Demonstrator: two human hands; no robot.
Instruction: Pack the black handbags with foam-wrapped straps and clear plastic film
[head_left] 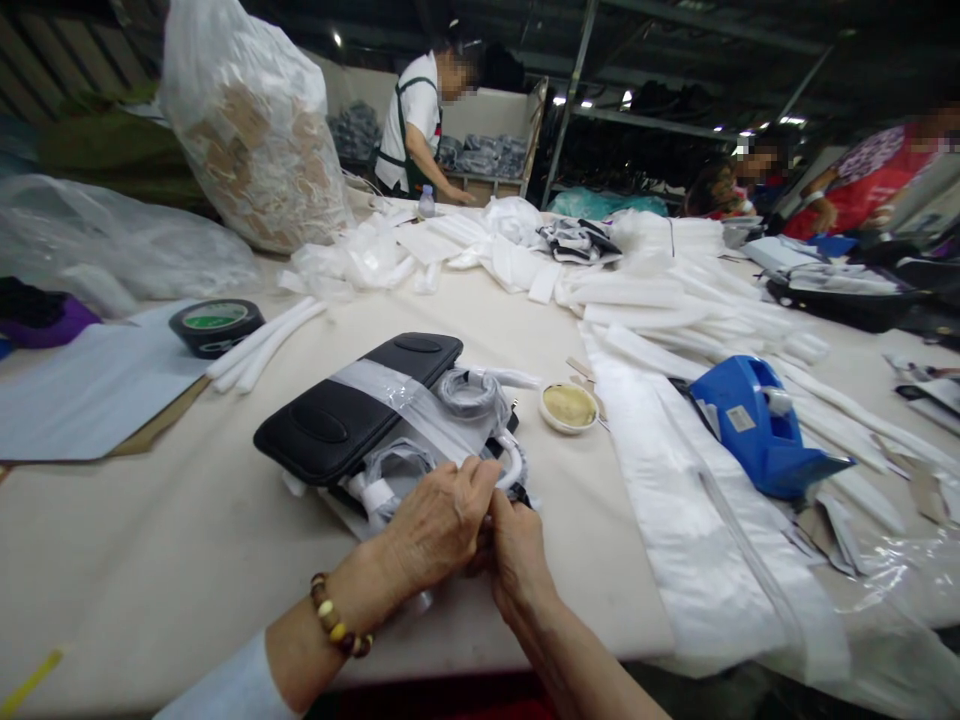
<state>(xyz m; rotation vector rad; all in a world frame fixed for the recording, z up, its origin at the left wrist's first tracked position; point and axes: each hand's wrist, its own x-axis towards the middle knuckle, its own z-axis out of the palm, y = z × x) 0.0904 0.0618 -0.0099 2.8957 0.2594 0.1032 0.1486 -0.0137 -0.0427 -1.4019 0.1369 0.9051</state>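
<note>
A black leather-like bag [345,420] lies flat on the cloth-covered table, with a clear plastic band [394,390] around its middle. Two rounds wrapped in grey film [472,392] and a white-wrapped curved piece [512,460] sit along its right side. My left hand [442,520], a beaded bracelet on its wrist, is closed at the bag's near right corner. Right beside it, my right hand [519,550] is also closed, thumb pressed down. Both touch the bag's corner and a small black part of it; the fingertips are mostly hidden.
Around lie a black tape roll [216,326], white foam tubes [266,345], a round dish [568,407], a blue tape dispenser [765,425] and white plastic sleeves [697,540]. A big sack of scraps [255,130] stands far left. Co-workers are at the back.
</note>
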